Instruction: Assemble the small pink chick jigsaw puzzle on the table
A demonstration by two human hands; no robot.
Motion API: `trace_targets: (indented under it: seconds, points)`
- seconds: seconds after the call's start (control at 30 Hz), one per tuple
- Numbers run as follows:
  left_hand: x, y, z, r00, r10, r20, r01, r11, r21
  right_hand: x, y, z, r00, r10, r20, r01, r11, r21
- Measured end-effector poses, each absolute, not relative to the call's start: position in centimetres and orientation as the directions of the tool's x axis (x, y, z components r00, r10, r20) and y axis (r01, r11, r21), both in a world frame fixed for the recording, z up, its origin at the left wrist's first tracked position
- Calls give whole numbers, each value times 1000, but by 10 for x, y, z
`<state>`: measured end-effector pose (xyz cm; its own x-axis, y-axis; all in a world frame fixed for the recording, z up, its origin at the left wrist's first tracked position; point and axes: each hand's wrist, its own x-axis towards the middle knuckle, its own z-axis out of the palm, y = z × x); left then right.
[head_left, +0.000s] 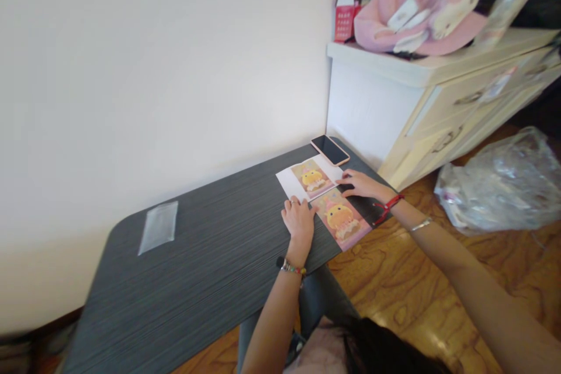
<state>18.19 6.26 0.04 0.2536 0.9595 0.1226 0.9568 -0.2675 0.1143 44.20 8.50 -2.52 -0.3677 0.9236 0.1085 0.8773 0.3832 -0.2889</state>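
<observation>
Two picture cards lie on the dark grey table (pixel 205 257) near its right end. The nearer pink card (pixel 346 221) shows a yellow cartoon figure. The farther card (pixel 310 179) shows the same figure on a white sheet. My left hand (pixel 298 221) rests flat on the table at the left edge of the pink card, fingers together. My right hand (pixel 362 184) lies flat between the two cards, its fingertips touching the white sheet's near edge. Neither hand grips anything.
A phone (pixel 330 149) in a pink case lies at the table's far right corner. A clear plastic sleeve (pixel 158 226) sits on the left part of the table. A white dresser (pixel 438 99) stands to the right, with a plastic bag (pixel 499 184) on the wooden floor.
</observation>
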Motion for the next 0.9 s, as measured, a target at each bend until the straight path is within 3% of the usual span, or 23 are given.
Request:
trace_targets:
  seconds: [0.9]
  points:
    - [180, 60, 1, 211, 972, 104, 960, -226, 163, 444, 86, -27, -340, 934, 110, 877, 358, -320]
